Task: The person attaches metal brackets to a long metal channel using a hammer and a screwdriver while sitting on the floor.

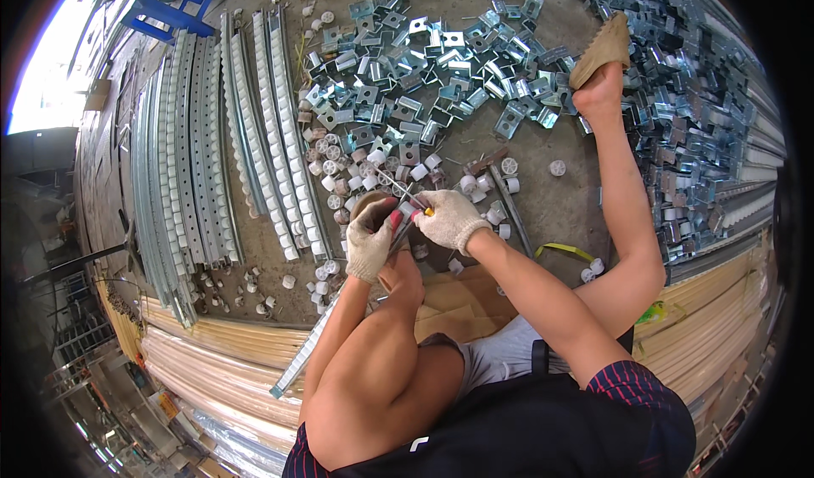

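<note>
Gripping a metal rail (pixel 298 366) near its heap-side end, the left hand (pixel 370 234) is in a pale glove, fingers curled narrow; I log it on the wearer's side of the bracket heap (pixel 437 71). From there the rail slants away from the heap, past the left forearm. Right hand (pixel 451 218), gloved likewise, just beside the left: pinch tight on a slim piece with yellow on it, also on the heap's near side. Its kind I cannot tell. White rollers (pixel 420 172) lie scattered between heap and hands. Long roller tracks (pixel 295 146) run left of the heap. Tan sandal (pixel 604 52), on one foot, at the heap's right edge.
</note>
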{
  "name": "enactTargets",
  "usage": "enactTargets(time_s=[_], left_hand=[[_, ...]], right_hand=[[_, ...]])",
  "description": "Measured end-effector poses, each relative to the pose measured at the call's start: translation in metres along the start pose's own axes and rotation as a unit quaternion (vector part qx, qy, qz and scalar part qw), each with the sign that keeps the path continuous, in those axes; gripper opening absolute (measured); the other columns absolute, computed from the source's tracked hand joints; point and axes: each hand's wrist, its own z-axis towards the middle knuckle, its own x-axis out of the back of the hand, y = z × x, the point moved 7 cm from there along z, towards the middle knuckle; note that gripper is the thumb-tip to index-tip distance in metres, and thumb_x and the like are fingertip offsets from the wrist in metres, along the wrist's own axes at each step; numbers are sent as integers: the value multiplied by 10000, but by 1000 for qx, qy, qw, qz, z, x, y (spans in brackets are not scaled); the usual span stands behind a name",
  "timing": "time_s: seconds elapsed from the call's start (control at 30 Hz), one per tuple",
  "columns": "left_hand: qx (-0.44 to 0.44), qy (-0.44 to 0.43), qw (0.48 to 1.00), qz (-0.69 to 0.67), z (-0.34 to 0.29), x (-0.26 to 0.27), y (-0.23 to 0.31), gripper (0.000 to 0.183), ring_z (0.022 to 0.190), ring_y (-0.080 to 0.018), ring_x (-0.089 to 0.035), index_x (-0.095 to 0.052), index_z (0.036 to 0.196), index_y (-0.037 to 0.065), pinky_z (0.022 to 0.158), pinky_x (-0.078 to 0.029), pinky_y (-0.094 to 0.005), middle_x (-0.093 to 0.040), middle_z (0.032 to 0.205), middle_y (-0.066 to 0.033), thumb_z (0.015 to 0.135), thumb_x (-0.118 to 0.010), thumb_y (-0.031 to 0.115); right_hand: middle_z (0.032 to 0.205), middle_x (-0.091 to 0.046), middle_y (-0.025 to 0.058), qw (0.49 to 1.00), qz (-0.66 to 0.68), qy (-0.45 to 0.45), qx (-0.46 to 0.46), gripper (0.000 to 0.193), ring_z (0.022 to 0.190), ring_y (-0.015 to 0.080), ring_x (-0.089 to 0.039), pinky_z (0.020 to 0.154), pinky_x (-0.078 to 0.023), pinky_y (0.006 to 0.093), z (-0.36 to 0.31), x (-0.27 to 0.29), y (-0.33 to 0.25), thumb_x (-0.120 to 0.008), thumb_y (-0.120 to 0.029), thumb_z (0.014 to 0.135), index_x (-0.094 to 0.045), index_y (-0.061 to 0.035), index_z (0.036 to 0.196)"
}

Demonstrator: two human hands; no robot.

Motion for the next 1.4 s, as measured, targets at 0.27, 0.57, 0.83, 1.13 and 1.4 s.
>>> enactTargets(time_s=[0.27,0.57,0.83,1.13,1.4], left_hand=[[75,-22,997,-27,-11,16,-7,319,986,-162,-735,-738,1191,-39,915,-589,-319,-787,1075,-134,965,-791,180],[129,-35,987,90,-5,20,-23,368,938,-78,-633,-728,1273,-29,837,-530,-260,-761,1068,-47,1003,-752,219],[-6,-32,998,54,-23,24,-17,394,1007,-123,-715,-747,1254,-10,928,-566,-307,-798,1114,-92,931,-817,205],[75,-3,992,105,-8,15,-8,256,883,-82,-687,-771,1168,-41,817,-564,-268,-795,995,-78,980,-740,130],[83,121,987,63,-8,27,-10,321,777,-104,-682,-786,1089,-48,736,-555,-297,-779,876,-55,1033,-713,260]], right_hand=[[1083,-741,233,1000,-17,3,13,330,1070,442,-685,937,-543,526,5,-3,3,-658,-344,910,-742,-85,1096],[1032,-748,224,1000,-10,8,10,308,1029,438,-696,907,-550,524,6,-3,-3,-662,-336,904,-748,-91,1070],[1017,-749,221,1000,6,0,12,299,1013,437,-697,893,-552,521,7,-10,-2,-663,-337,904,-753,-100,1063],[1033,-749,224,1000,-26,3,11,332,1020,438,-698,899,-553,515,9,-6,-2,-666,-353,898,-748,-78,1064],[1056,-747,223,1000,-7,9,14,338,1041,439,-693,912,-554,505,2,-3,-4,-671,-347,899,-747,-90,1105]])
